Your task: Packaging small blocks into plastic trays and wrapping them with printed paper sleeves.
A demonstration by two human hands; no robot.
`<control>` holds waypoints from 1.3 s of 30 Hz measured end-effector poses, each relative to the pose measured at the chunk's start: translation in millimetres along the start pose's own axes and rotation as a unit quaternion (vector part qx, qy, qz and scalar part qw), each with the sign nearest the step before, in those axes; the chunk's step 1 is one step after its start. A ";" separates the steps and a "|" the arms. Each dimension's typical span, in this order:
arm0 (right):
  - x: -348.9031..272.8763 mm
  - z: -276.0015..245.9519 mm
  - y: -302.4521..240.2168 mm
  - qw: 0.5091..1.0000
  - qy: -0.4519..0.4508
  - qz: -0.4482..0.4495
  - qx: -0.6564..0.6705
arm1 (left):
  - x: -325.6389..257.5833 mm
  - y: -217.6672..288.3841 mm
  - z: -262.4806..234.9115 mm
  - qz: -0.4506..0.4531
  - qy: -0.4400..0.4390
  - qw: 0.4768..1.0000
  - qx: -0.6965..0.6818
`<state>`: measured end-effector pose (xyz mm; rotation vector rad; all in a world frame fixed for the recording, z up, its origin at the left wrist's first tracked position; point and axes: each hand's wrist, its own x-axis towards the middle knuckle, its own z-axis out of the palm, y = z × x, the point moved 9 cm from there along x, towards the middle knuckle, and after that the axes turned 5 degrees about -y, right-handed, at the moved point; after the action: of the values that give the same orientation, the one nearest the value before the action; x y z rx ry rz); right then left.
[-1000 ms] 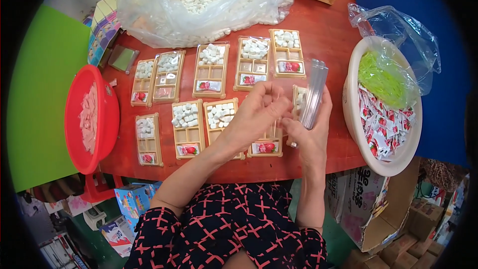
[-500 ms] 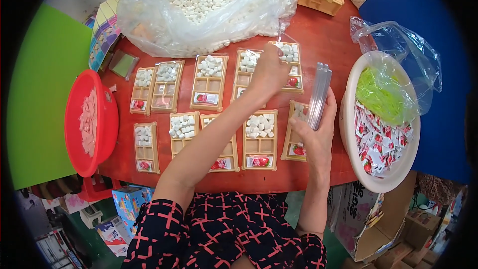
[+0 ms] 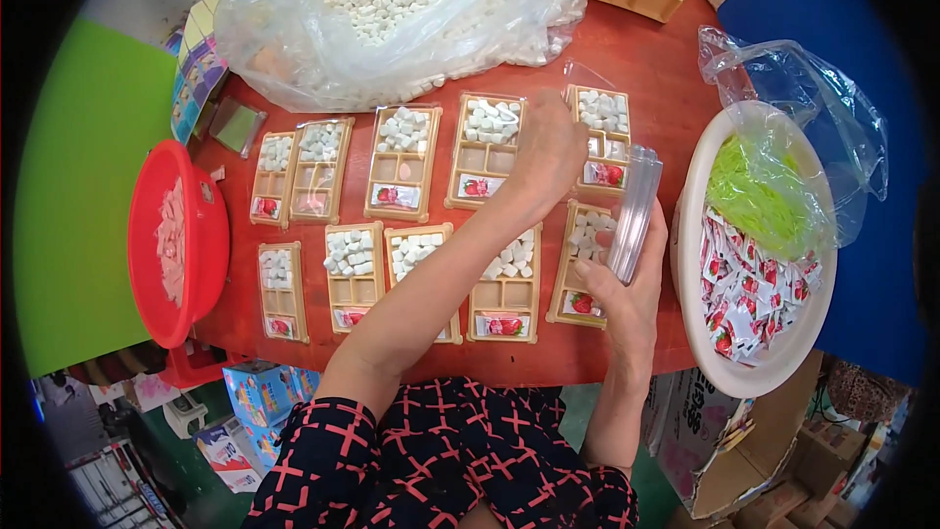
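My left hand [image 3: 550,149] reaches to the left edge of the far-right compartment tray [image 3: 628,137], its fingers bent together. A clear plastic lid [image 3: 587,75] shows faintly past that tray's far end, and the hand appears closed on its edge; the fingertips are partly hidden. Marshmallows and a strawberry-printed sachet lie in the tray. A stack of clear plastic lids [image 3: 636,211] stands tilted in my right hand [image 3: 636,299], thumb on the near side. Below it sits another filled tray [image 3: 558,284], partly covered by the thumb. My left forearm crosses the near row.
Several filled trays [image 3: 399,173] stand in two rows on the red table [image 3: 220,279]. Behind them lies a large bag of marshmallows [image 3: 284,49]. A red basin [image 3: 211,235] of pink pieces is left; a white basin [image 3: 690,264] with sachets and bagged green strips is right.
The far-right tray has shifted right, away from its neighbour, with my left hand now at its left edge. My right hand still grips the lid stack. The view has moved slightly.
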<state>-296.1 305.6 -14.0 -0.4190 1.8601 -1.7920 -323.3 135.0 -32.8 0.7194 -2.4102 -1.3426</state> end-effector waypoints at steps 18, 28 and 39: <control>-28.1 4.3 2.1 0.992 -0.069 0.034 0.097 | 2.5 13.3 53.9 0.135 0.008 0.962 0.237; -34.5 -4.8 7.4 0.995 -0.042 0.038 0.084 | -22.1 14.1 61.3 0.176 -0.016 0.928 0.329; -26.4 -1.5 2.3 0.995 -0.067 0.017 0.069 | -1.5 -1.1 59.4 0.109 -0.058 0.914 0.387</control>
<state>-275.1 321.7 -12.3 -0.4416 1.6322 -1.8115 -350.0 177.3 -64.8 0.5092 -3.0071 -0.3104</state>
